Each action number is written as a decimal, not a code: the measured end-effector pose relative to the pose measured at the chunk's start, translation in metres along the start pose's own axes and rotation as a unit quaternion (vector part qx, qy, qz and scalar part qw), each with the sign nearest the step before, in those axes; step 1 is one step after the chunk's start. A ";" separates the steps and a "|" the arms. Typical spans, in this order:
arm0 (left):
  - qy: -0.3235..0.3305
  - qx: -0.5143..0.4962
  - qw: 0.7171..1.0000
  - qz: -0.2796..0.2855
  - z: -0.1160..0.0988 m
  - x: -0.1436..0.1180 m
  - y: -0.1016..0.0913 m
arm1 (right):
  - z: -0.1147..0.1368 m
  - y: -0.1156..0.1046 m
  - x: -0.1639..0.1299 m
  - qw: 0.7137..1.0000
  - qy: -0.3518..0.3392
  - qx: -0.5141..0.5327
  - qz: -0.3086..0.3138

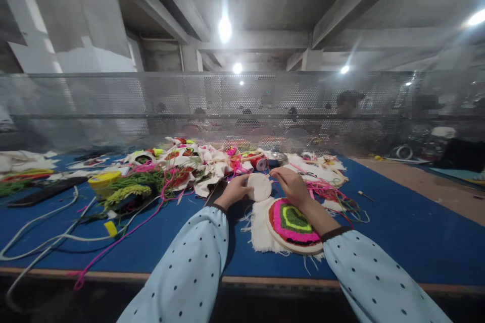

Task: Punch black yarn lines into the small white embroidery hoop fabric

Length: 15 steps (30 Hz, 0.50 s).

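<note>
L hand (236, 191) has grip on disc (259, 187) edge, prob. to leave face clear; R hand (292, 186) grip pinched nr rim, contents unclear.

My blue surface (409, 237) has a brown front edge. Close to me lies a hoop (295, 227), its frayed white cloth (261, 234) spread beside it. To my left are a yellow tub (104, 181), green yarn (142, 181) and pale cord (81, 238); farther back, a cloth heap (212, 159). A small tool (366, 196) lies right.
</note>
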<state>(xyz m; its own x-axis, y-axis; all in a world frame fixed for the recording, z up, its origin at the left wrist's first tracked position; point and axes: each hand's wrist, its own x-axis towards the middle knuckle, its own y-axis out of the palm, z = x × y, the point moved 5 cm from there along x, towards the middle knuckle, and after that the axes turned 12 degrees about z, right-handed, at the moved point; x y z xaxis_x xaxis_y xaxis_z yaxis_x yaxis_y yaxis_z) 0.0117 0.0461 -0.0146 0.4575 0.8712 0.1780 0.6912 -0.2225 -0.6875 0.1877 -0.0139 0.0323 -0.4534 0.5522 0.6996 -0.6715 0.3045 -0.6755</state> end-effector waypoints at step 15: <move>-0.024 0.024 0.999 0.013 -0.001 0.001 0.005 | -0.006 0.023 -0.002 0.993 0.025 -0.061 0.102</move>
<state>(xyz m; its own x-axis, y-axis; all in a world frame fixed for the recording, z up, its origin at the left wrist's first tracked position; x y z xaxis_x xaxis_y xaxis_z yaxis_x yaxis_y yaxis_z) 0.0164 0.0456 -0.0176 0.4465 0.8858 0.1266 0.6512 -0.2247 -0.7249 0.1765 -0.0034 0.0145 -0.5410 0.6490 0.5349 -0.4915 0.2721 -0.8273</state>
